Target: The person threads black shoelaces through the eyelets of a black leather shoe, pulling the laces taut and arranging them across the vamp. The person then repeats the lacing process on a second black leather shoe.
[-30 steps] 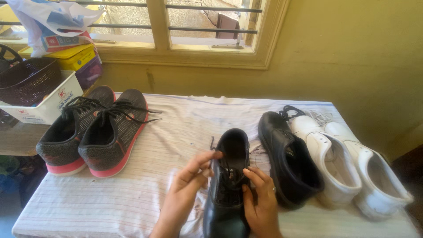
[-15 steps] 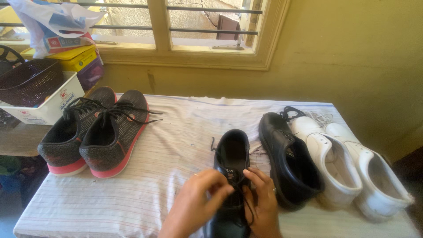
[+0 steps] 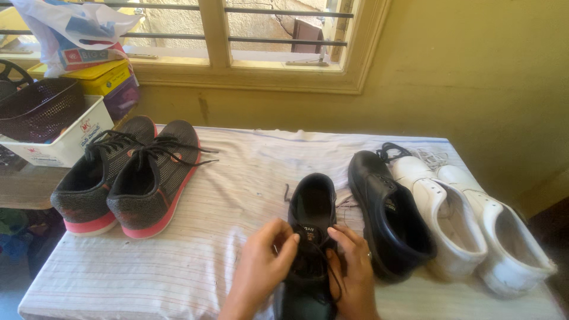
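Note:
A black leather shoe (image 3: 312, 204) lies on the striped cloth (image 3: 178, 255), its heel pointing away from me. My left hand (image 3: 264, 266) pinches its black lace over the tongue. My right hand (image 3: 354, 269), a ring on one finger, grips the lace on the shoe's right side. Both hands sit over the lacing area. The shoe's toe is hidden below the frame.
A second black shoe (image 3: 388, 216) lies just right of my hands, then two white shoes (image 3: 474, 222). A pair of grey sneakers with pink soles (image 3: 127, 175) sits at the left. A dark basket (image 3: 35, 109) in a white tub and a yellow box (image 3: 98, 77) stand far left.
My left hand has moved in from the shoe's left side to the laces, and both hands have closed over the lacing. The shoes on the table have not moved.

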